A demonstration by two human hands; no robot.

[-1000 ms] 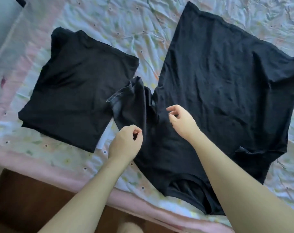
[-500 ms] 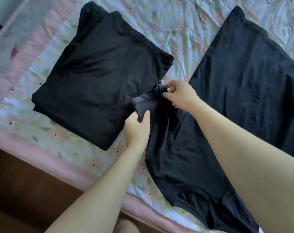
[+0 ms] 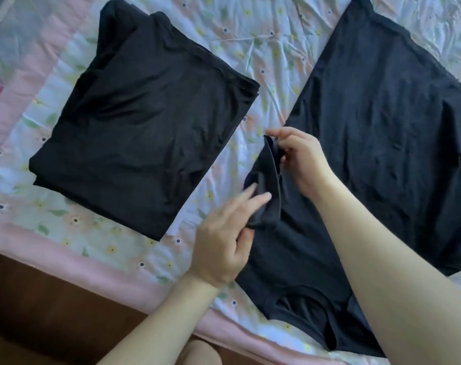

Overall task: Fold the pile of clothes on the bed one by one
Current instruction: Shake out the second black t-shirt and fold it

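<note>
Bed [image 3: 263,48], floral sheet. Folded shirt [image 3: 145,122] lies left. Left hand [image 3: 224,241] and right hand [image 3: 300,156] pinch sleeve [image 3: 267,185] of spread shirt [image 3: 382,127]. Likely next: fold sleeve inward, flat.

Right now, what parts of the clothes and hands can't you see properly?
Head view only:
- Spread shirt: its right side is cut off by the picture edge; the right arm covers part of it.
- Left hand: fingertips blurred.
- Folded shirt: inner layers hidden by its top layer.
</note>
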